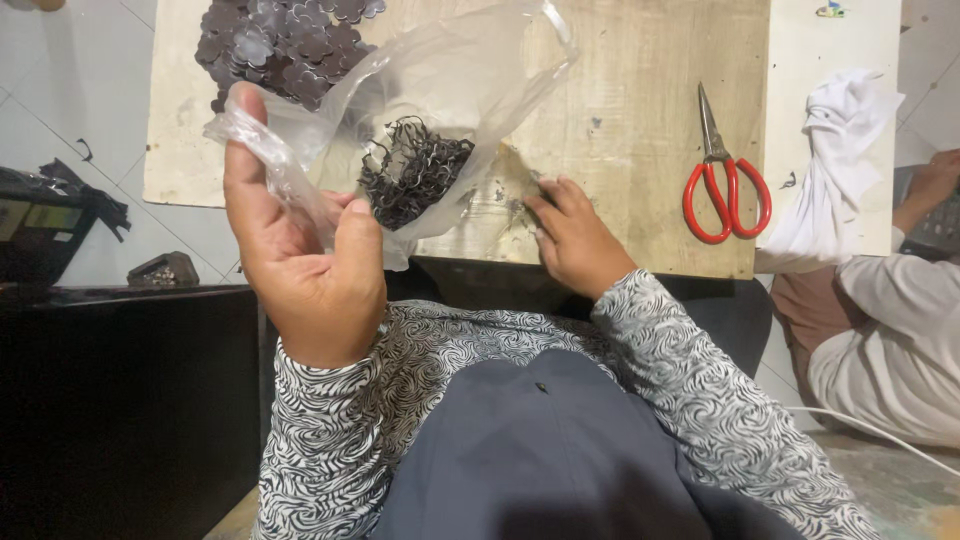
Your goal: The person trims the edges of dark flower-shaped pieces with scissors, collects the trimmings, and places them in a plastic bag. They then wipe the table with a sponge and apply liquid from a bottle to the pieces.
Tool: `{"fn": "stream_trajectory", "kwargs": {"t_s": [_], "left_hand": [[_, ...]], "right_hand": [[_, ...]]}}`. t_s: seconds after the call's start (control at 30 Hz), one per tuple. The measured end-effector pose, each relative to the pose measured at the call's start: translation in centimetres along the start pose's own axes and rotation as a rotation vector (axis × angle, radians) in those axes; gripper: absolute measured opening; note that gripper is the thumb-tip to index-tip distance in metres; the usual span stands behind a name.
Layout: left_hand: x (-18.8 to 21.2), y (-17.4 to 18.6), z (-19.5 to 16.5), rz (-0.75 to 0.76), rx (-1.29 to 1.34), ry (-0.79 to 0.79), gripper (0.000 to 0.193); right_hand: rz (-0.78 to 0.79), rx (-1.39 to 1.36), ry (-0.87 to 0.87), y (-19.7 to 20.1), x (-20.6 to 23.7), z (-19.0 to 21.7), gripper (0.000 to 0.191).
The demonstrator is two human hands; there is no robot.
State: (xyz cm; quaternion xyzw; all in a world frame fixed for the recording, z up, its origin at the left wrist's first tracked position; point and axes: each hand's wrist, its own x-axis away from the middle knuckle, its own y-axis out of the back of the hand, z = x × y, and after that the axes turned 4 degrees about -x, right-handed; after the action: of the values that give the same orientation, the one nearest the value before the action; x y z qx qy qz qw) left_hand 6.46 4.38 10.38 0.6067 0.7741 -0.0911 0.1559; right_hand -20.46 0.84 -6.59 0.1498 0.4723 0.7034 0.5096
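Observation:
My left hand [300, 250] is raised and grips the mouth of a clear plastic bag [450, 80], holding it open above a wooden board [640, 150]. Inside the bag lies a clump of small dark wiry rings [412, 172]. My right hand [572, 235] rests flat on the board by the bag's lower edge, fingers on a few dark bits there. Whether it pinches any of them is not visible.
A heap of dark flower-shaped pieces [285, 40] lies at the board's far left. Red-handled scissors [725, 180] lie on its right side. Another person's arm [900, 300] and a white cloth [835, 160] are at the right. A dark box [40, 225] stands at left.

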Motion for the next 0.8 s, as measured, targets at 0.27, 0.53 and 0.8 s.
{"fn": "stream_trajectory", "kwargs": {"t_s": [0.27, 0.53, 0.8], "left_hand": [[-0.2, 0.0, -0.4, 0.023, 0.024, -0.039, 0.074], [1.0, -0.2, -1.3, 0.074, -0.072, -0.088, 0.075], [2.0, -0.3, -0.9, 0.09, -0.114, -0.049, 0.077]], "right_hand": [[0.068, 0.127, -0.128, 0.8, 1.2, 1.9, 0.031], [0.017, 0.031, -0.245, -0.7, 0.2, -0.7, 0.009], [0.007, -0.202, -0.621, 0.5, -1.6, -2.1, 0.01]]}}
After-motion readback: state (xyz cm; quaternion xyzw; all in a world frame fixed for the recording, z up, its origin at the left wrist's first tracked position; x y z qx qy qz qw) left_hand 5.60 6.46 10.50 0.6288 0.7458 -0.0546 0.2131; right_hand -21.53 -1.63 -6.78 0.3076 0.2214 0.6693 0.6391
